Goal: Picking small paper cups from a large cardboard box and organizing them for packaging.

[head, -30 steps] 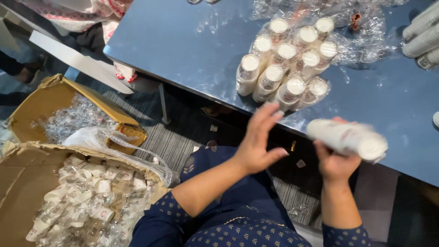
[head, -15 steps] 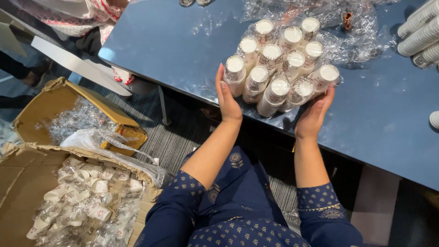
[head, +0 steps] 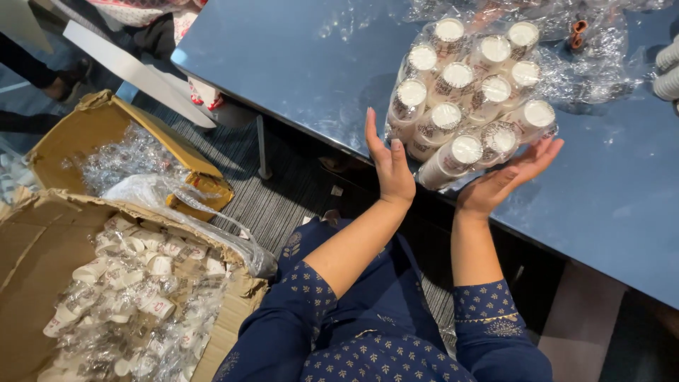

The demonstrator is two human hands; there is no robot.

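Note:
A bundle of several paper-cup stacks (head: pixel 467 78), each in a clear plastic sleeve, lies on the blue table (head: pixel 297 64) near its front edge, with the white cup bases facing me. My left hand (head: pixel 387 161) is flat and upright, fingers together, against the bundle's left side. My right hand (head: pixel 503 178) is palm-up with spread fingers, touching the ends of the nearest sleeves at the table edge. Neither hand closes around anything. I wear dark blue patterned sleeves.
A torn cardboard box (head: pixel 42 247) full of bagged paper cups (head: pixel 134 290) sits on the floor at lower left, with a second open box (head: pixel 163 138) behind it. Crumpled clear wrap (head: pixel 594 67) lies on the table. Pale ribbed stacks (head: pixel 668 71) show at the right edge.
One second ago my right hand held a single sleeve of cups off the table edge. That sleeve now lies with the bundle, and both flat hands have pushed the bundle farther onto the table.

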